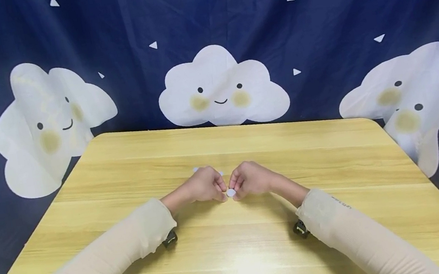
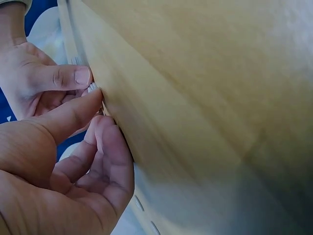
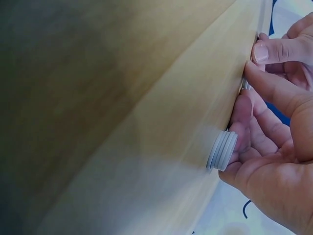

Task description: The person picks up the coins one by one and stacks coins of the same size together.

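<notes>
At the middle of the table, a small white round disc lies between the two hands, seen flat from above. My right hand pinches it between thumb and fingers; in the left wrist view its edge looks like several thin layers. My left hand meets it from the other side, its thumb and fingertips drawn together in a pinch; the fingers partly hide what they hold. In the right wrist view, a stack of white discs stands against the right hand's curled fingers, low by the table surface.
More small white discs lie on the wooden table beyond the hands, one disc behind the left wrist, another between the hands. A dark blue curtain with cloud prints hangs at the table's far edge.
</notes>
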The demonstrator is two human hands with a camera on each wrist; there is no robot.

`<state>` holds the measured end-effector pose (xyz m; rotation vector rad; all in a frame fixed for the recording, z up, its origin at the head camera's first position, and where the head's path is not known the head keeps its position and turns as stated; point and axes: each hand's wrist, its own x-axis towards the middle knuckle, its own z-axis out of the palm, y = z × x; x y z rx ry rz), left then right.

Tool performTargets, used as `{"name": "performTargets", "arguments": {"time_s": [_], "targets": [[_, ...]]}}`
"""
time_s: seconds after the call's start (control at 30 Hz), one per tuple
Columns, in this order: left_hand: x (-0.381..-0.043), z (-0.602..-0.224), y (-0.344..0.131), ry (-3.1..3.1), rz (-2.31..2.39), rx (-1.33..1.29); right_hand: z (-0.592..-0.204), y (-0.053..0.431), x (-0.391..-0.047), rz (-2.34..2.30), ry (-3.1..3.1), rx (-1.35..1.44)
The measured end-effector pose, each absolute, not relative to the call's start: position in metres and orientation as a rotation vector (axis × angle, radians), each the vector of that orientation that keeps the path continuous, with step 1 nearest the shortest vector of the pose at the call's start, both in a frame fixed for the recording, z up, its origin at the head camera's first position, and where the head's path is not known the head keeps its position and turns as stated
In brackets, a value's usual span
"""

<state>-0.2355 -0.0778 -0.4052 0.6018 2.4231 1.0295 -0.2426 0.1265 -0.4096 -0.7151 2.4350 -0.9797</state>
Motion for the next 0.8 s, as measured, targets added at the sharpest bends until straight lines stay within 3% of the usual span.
{"name": "performTargets", "arguments": {"time_s": [0.8], "targets": [[-0.2302,-0.4073,-0.0725,2.481,0.961,0.598,-0.4091,0.1263,-0.24,-1.009,2.423,-0.726]]}}
